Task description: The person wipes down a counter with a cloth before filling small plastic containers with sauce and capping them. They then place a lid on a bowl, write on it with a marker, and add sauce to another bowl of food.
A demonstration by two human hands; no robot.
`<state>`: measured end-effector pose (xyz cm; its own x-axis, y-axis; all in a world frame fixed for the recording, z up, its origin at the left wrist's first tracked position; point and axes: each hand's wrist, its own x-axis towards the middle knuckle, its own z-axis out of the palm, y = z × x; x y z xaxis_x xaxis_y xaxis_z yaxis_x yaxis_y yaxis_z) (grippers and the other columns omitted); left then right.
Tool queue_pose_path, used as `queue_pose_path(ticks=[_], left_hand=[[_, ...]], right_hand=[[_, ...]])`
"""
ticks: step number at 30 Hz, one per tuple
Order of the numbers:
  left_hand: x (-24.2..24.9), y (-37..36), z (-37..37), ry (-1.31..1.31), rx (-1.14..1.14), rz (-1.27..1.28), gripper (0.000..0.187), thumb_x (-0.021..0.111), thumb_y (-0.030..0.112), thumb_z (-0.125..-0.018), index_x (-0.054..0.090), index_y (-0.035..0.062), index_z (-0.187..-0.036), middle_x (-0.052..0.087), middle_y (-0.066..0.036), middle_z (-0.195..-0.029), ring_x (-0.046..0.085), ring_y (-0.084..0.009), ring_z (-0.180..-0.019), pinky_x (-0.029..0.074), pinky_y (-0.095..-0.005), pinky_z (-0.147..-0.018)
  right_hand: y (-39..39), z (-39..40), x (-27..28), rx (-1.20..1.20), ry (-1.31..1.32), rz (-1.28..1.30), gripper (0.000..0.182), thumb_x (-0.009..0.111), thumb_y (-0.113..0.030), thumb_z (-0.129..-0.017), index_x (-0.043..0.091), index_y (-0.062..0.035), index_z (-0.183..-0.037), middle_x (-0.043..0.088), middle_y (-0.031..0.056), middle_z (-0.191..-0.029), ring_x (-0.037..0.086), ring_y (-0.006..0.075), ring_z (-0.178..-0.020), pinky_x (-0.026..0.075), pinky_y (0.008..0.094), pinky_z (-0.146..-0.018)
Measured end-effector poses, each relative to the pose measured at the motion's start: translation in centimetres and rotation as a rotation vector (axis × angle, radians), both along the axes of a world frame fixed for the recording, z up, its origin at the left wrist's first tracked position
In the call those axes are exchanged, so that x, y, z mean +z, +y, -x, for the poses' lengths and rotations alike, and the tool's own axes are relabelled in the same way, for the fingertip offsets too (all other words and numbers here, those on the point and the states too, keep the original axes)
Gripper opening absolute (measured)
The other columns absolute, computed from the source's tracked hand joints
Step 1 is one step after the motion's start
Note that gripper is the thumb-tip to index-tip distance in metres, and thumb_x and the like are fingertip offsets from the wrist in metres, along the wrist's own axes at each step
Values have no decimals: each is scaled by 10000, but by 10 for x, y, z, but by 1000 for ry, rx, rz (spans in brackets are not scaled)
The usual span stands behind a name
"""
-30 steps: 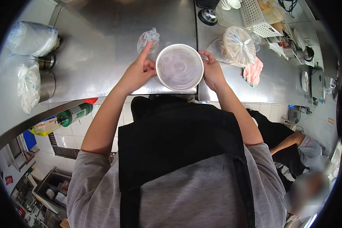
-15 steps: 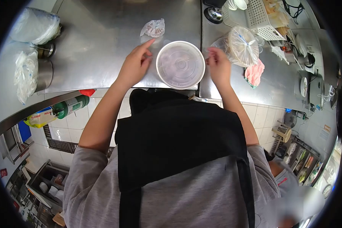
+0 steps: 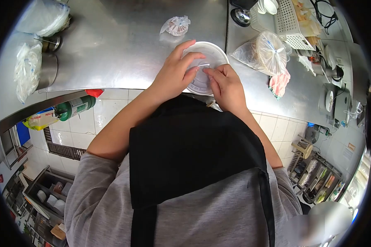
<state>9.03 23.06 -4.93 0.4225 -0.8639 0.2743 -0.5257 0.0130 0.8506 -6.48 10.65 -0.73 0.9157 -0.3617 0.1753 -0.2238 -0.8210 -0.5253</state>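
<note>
A round white tub with a clear lid (image 3: 212,48) stands on the steel counter, close to its front edge. My left hand (image 3: 178,71) is over the left part of the lid, its fingers apart. Over the lid's right part is my right hand (image 3: 228,85), thumb and forefinger pinched together. A small thin whitish strip shows at those fingertips, too small to identify. Behind the tub lies a small knotted clear bag (image 3: 178,27) with reddish-brown contents.
Right of the tub are a large tied plastic bag (image 3: 271,53), a pink cloth (image 3: 279,84), a white basket (image 3: 287,24) and a metal bell (image 3: 241,17). Wrapped bags (image 3: 28,72) and a metal pot (image 3: 49,71) stand at the left.
Both hands have moved inward over the lid from either side of the tub. My right fingers have come together in a pinch. The counter items appear shifted slightly right in view.
</note>
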Motion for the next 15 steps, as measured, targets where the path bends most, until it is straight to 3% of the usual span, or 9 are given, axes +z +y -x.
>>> queue_pose_path(ticks=[4,8,10,15], left_hand=[[2,2,-1,-14,-1,-19,333,575,50,-891,594,121,-1215,353,-129,-1475,427,-332,-1307,492,-357,-916],[2,3,0,-10,0,-24,330,579,57,-894,589,113,-1219,355,-130,-1474,427,-333,-1307,486,-362,-926],[2,3,0,-5,4,-20,331,582,59,-893,587,110,-1220,357,-130,-1473,425,-334,-1308,477,-369,-940],[-1,3,1,-22,10,-14,335,588,63,-892,575,100,-1224,363,-133,-1469,417,-342,-1312,428,-393,-1004]], right_hand=[[5,3,-3,9,34,197,373,686,-58,-770,683,-138,-1135,567,65,-932,594,248,-847,466,387,-740],[8,5,-7,9,28,213,389,683,-61,-773,669,-147,-1152,570,62,-938,597,251,-852,458,385,-739],[7,5,-5,-28,24,31,343,667,-53,-783,665,-139,-1116,574,63,-944,601,260,-863,458,391,-739],[9,0,-4,-69,39,-30,282,635,-42,-799,654,-131,-1066,575,68,-951,604,276,-881,462,408,-753]])
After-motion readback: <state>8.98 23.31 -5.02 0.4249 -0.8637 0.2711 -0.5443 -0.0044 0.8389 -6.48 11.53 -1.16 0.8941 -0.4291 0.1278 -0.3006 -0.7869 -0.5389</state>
